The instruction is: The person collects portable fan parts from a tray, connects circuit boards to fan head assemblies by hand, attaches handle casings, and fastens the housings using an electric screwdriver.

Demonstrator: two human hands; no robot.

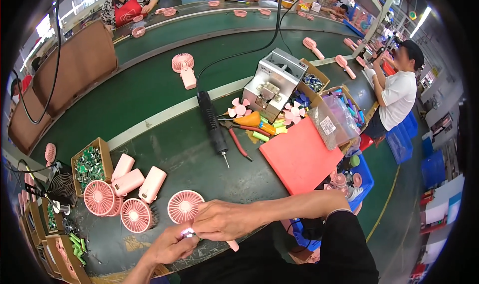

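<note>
At the bench's near edge, my two hands meet over a pink handheld fan. Its round grille [185, 207] shows just beyond them, and a pink end [233, 245] pokes out below my right hand. My right hand [223, 220] is closed around the part between, which it mostly hides. Thumb and fingers of my left hand [170, 245] pinch a small whitish piece [188, 232] with a bright purple-white glow; its kind is unclear. To the left lie loose pink fan heads [136, 215] and several pink handle casings [152, 184].
An electric screwdriver [212, 124] hangs by its cable, bit downward, beyond my hands. Pliers [239, 143], fan blades [239, 107] and a metal machine [275, 82] stand near a red pad [302, 156]. A box of circuit boards [91, 165] sits left. A co-worker [399, 87] works at right.
</note>
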